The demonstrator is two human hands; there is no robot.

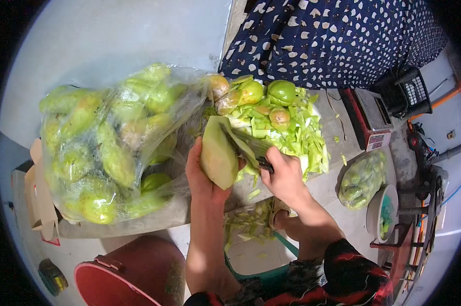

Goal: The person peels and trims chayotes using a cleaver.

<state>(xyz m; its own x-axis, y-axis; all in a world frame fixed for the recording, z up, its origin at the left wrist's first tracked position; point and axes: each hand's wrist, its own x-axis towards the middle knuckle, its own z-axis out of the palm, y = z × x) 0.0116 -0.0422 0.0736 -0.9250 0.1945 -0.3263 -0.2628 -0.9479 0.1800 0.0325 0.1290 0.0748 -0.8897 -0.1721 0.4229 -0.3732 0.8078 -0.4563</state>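
My left hand [201, 176] is wrapped round a large, mostly peeled green mango [218, 158], holding it upright above the work surface. Its bared flesh is pale green. My right hand [285, 176] grips the black handle of a knife [264, 164] at the mango's right side. A strip of green peel [248, 148] hangs along that side and covers much of the blade. Just behind lies a heap of green peelings [304, 135], with several unpeeled mangoes [281, 93] on top. To the left, a clear plastic bag [172, 122] holds many more green mangoes [115, 153].
A red bucket [133, 270] stands on the floor at lower left. Peel scraps [248, 222] lie below the table edge. At right are a red scale [365, 117], a black basket [414, 94], a filled bag [363, 178] and a white basin [375, 214]. A dotted dark cloth [322, 41] hangs behind.
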